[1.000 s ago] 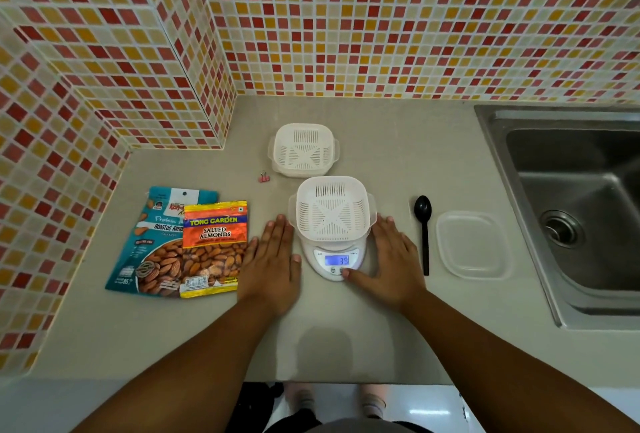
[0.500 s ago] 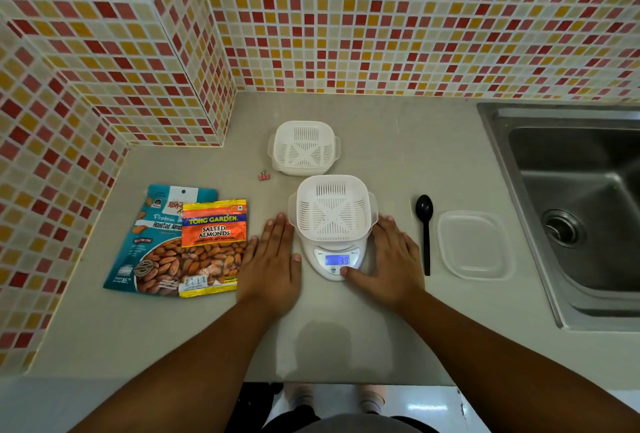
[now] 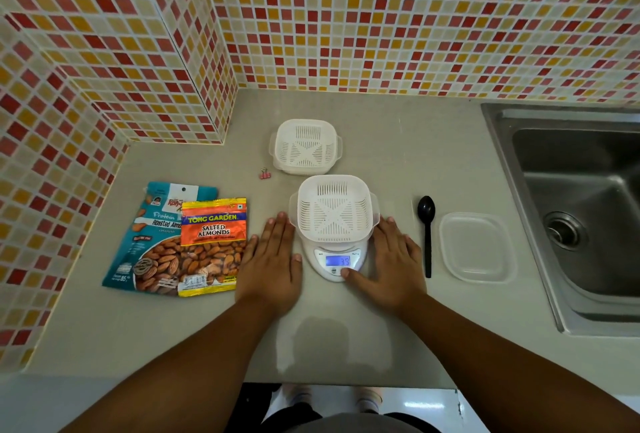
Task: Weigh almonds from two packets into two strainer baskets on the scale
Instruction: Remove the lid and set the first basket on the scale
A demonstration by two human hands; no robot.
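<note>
A: Far left of the counter (image 3: 433,142), 2 almond packets: the teal packet (image 3: 152,242) lies flat, the orange Tong Garden packet (image 3: 213,245) overlapping its right side.

B: Next, the left hand (image 3: 270,263) lies flat, fingers straight, palm down, just left of the scale (image 3: 337,261).

A: A pink binder clip (image 3: 265,173) sits behind it. On the scale, 1 strainer basket (image 3: 334,207); display shows 39. The second basket (image 3: 305,146) stands behind, on the counter.

B: Right hand (image 3: 388,266), fingers flat, thumb touching the scale's front.

A: Then the black spoon (image 3: 426,225), clear lid (image 3: 477,246), sink (image 3: 581,211).
</note>
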